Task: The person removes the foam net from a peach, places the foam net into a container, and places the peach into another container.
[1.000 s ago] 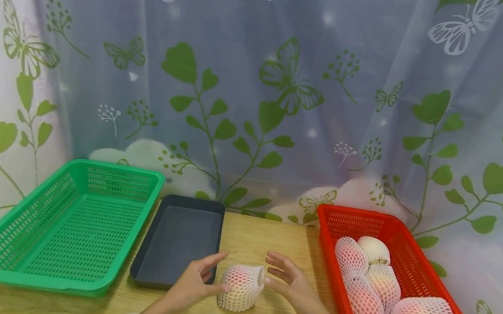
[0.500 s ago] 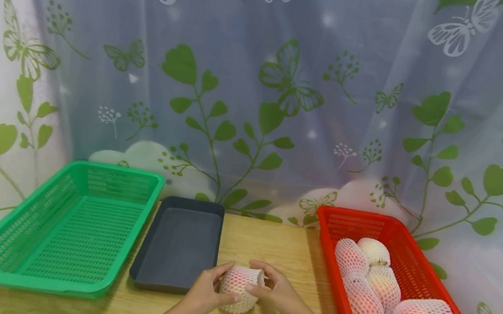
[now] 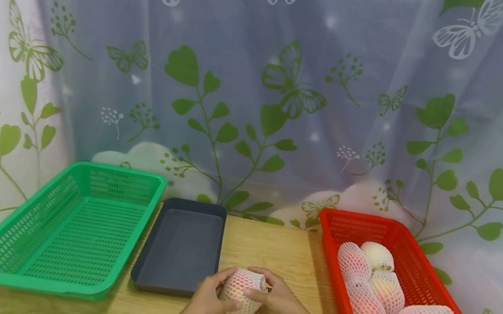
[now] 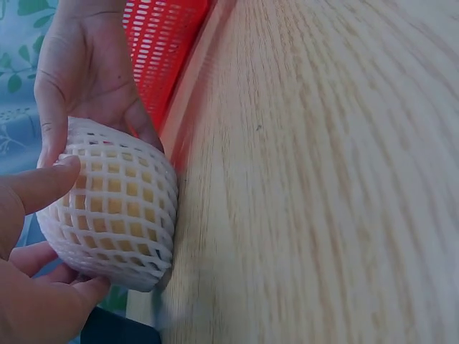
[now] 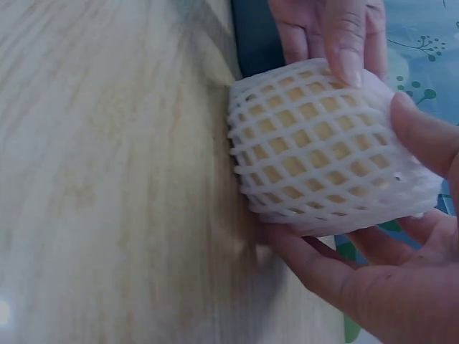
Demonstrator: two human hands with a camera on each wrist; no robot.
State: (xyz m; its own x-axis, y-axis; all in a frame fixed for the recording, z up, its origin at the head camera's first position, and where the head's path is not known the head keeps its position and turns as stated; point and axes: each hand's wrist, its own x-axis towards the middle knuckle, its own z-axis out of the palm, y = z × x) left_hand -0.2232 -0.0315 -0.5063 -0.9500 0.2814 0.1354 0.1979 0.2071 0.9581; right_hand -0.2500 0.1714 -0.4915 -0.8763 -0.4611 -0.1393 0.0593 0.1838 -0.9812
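Observation:
A round fruit in a white foam net (image 3: 241, 294), pink and yellow through the mesh, is at the front middle of the table in the head view. My left hand (image 3: 208, 299) grips its left side, thumb in front and fingers behind. On the other side, my right hand (image 3: 284, 303) pinches the net near its open end with thumb and fingers. The left wrist view shows the net (image 4: 118, 204) between both hands, close to the wood surface. In the right wrist view, yellowish skin shows through the foam net (image 5: 308, 150); the underside is partly hidden by fingers.
A dark grey tray (image 3: 182, 246) lies just left of the hands, with a green basket (image 3: 69, 243) beyond it. At right, a red basket (image 3: 335, 284) holds several netted fruits (image 3: 386, 293). A patterned curtain (image 3: 227, 63) hangs behind the wooden table (image 3: 266, 244).
Both hands have come inward from either side of the netted fruit and now hold it. The fruit's net is turned slightly; the baskets and tray stay put.

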